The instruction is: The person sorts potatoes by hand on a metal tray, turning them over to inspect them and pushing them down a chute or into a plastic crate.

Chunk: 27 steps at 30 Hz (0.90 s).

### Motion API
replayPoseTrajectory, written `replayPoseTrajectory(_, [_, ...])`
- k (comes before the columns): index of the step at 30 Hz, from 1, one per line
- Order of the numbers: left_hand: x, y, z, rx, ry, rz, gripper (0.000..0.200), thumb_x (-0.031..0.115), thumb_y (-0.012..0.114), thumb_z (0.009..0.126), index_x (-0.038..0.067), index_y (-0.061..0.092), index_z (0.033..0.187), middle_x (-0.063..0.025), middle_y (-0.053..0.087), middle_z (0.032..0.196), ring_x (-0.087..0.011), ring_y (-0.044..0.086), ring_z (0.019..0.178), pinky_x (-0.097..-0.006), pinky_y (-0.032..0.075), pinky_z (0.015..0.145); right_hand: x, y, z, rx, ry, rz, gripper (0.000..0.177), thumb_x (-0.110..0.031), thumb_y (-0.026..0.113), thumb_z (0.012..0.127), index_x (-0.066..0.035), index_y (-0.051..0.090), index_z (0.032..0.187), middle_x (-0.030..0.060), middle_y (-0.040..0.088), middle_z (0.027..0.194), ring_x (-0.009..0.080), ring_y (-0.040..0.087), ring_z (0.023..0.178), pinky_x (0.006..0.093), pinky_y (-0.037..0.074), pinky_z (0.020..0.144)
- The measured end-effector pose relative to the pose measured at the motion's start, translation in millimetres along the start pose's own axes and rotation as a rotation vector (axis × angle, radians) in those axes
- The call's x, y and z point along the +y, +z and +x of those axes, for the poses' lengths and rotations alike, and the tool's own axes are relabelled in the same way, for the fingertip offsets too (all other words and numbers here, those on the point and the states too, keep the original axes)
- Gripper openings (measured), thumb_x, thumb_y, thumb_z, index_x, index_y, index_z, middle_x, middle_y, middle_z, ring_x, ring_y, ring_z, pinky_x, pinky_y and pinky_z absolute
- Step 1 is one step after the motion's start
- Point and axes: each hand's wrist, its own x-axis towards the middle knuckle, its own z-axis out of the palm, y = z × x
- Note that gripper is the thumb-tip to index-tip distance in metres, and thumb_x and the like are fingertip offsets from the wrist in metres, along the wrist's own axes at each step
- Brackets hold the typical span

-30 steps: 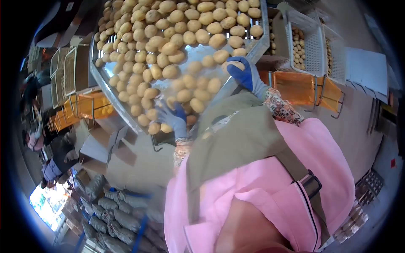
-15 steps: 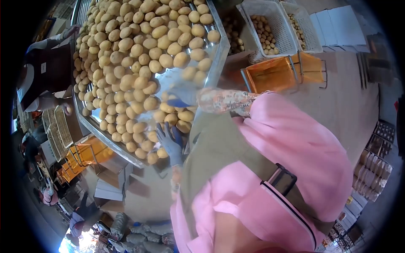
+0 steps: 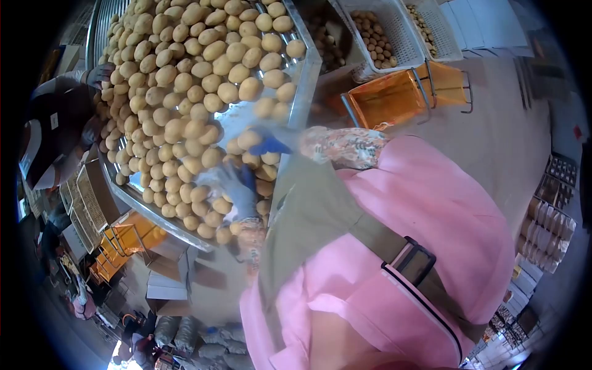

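Note:
Many yellow-brown potatoes (image 3: 185, 80) are heaped on a metal-rimmed sorting table (image 3: 302, 98). My left hand (image 3: 234, 188), in a grey glove with blue on it, lies over potatoes near the table's lower edge. Its fingers are stretched out and smeared by motion, with no potato visibly held. Farther up, at the table's right side, my right hand (image 3: 275, 143) wears the same kind of glove. Its fingers appear closed around a potato (image 3: 249, 139), though motion blurs them. Beside it a patch of the table's shiny surface shows between the potatoes.
White crates (image 3: 394, 58) holding potatoes stand beyond the table's right side, near an orange-lined metal-framed holder (image 3: 388, 95). Another orange holder (image 3: 126, 243) and cardboard boxes (image 3: 169, 277) are at lower left. A co-worker (image 3: 58, 129) reaches in across the table.
My left hand has moved up and inward over the potatoes. My right hand remains near the table's right edge, now with a potato at its fingers. The view has shifted slightly.

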Motion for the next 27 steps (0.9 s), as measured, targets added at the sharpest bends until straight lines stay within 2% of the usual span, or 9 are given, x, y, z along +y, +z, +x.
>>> replayPoseTrajectory(1, [12.1, 8.1, -18.2, -0.133, 0.009, 0.162, 0.061, 0.043, 0.051, 0.092, 0.008, 0.040, 0.141, -0.0244, 0.033, 0.146, -0.0431, 0.029, 0.136, -0.0580, 0.028, 0.105, 4.8, -0.6, -8.5, 0.108, -0.249, -0.078, 0.049, -0.022, 0.070, 0.084, -0.001, 0.051, 0.125, 0.0086, 0.061, 0.106, 0.0142, 0.057, 0.098, 0.0305, 0.047, 0.083])
replayPoseTrajectory(5, [17.7, 20.6, -47.1, -0.030, 0.022, -0.036, 0.058, 0.040, 0.052, 0.093, 0.012, 0.041, 0.142, -0.0198, 0.021, 0.154, -0.0420, 0.015, 0.142, -0.0592, 0.019, 0.109, -1.4, -18.4, -37.8, 0.173, 0.036, 0.400, 0.045, -0.027, 0.071, 0.085, -0.003, 0.056, 0.120, 0.0054, 0.061, 0.104, 0.0162, 0.060, 0.095, 0.0302, 0.049, 0.083])
replayPoseTrajectory(11, [6.1, -9.0, -52.3, -0.008, 0.022, -0.340, 0.048, 0.029, 0.056, 0.092, 0.012, 0.047, 0.136, -0.0204, 0.034, 0.148, -0.0432, 0.029, 0.136, -0.0517, 0.025, 0.110, -16.2, -38.4, -100.1, 0.568, 0.048, 0.259, 0.059, -0.068, 0.049, 0.086, -0.012, 0.063, 0.102, -0.0022, 0.058, 0.070, 0.0063, 0.046, 0.050, 0.0200, 0.036, 0.045])
replayPoseTrajectory(12, [-1.8, -0.5, -54.6, 0.023, 0.033, -0.330, 0.046, 0.025, 0.057, 0.091, 0.010, 0.050, 0.134, -0.0218, 0.036, 0.146, -0.0436, 0.033, 0.134, -0.0496, 0.028, 0.110, -8.3, -45.0, -104.8, 0.564, 0.127, 0.545, 0.067, -0.073, 0.044, 0.084, -0.011, 0.063, 0.100, -0.0034, 0.055, 0.065, 0.0057, 0.043, 0.046, 0.0192, 0.033, 0.042])
replayPoseTrajectory(16, [4.2, -8.4, -50.0, 0.050, -0.001, -0.383, 0.043, 0.025, 0.058, 0.091, 0.008, 0.053, 0.131, -0.0248, 0.040, 0.142, -0.0436, 0.037, 0.131, -0.0498, 0.030, 0.108, -34.1, -43.1, -131.4, 0.461, 0.210, 0.742, 0.071, -0.072, 0.039, 0.087, -0.005, 0.063, 0.090, -0.0017, 0.049, 0.057, 0.0099, 0.038, 0.041, 0.0209, 0.029, 0.038])
replayPoseTrajectory(21, [11.3, -10.7, -47.1, 0.031, -0.145, -0.341, 0.046, 0.027, 0.056, 0.091, 0.008, 0.051, 0.132, -0.0207, 0.038, 0.145, -0.0422, 0.034, 0.133, -0.0496, 0.024, 0.111, -34.7, -47.2, -130.5, 0.296, 0.233, 0.931, 0.071, -0.070, 0.042, 0.087, -0.003, 0.062, 0.095, 0.0040, 0.058, 0.063, 0.0135, 0.045, 0.041, 0.0238, 0.035, 0.039])
replayPoseTrajectory(23, [9.9, -6.7, -56.3, 0.161, -0.176, -0.200, 0.051, 0.030, 0.060, 0.089, 0.011, 0.049, 0.135, -0.0229, 0.039, 0.143, -0.0446, 0.036, 0.130, -0.0538, 0.027, 0.108, -42.3, -42.4, -125.4, 0.565, 0.276, 0.645, 0.068, -0.069, 0.040, 0.089, -0.006, 0.062, 0.102, 0.0035, 0.061, 0.074, 0.0123, 0.052, 0.051, 0.0230, 0.037, 0.043])
replayPoseTrajectory(25, [-5.4, 16.9, -85.5, 0.068, -0.340, -0.114, 0.062, 0.040, 0.059, 0.088, 0.013, 0.042, 0.141, -0.0230, 0.034, 0.147, -0.0461, 0.030, 0.134, -0.0548, 0.025, 0.109, -16.6, -71.1, -136.3, 0.267, 0.183, 1.035, 0.064, -0.063, 0.047, 0.090, -0.006, 0.054, 0.116, 0.0077, 0.060, 0.095, 0.0156, 0.057, 0.079, 0.0258, 0.049, 0.060])
replayPoseTrajectory(27, [-19.1, 23.1, -117.3, -0.042, -0.450, -0.163, 0.067, 0.044, 0.058, 0.088, 0.015, 0.037, 0.144, -0.0237, 0.032, 0.148, -0.0453, 0.029, 0.135, -0.0530, 0.023, 0.110, -5.5, -84.9, -161.1, 0.667, 0.113, -0.153, 0.068, -0.059, 0.050, 0.090, 0.000, 0.048, 0.124, 0.0090, 0.058, 0.103, 0.0213, 0.057, 0.085, 0.0336, 0.051, 0.073])
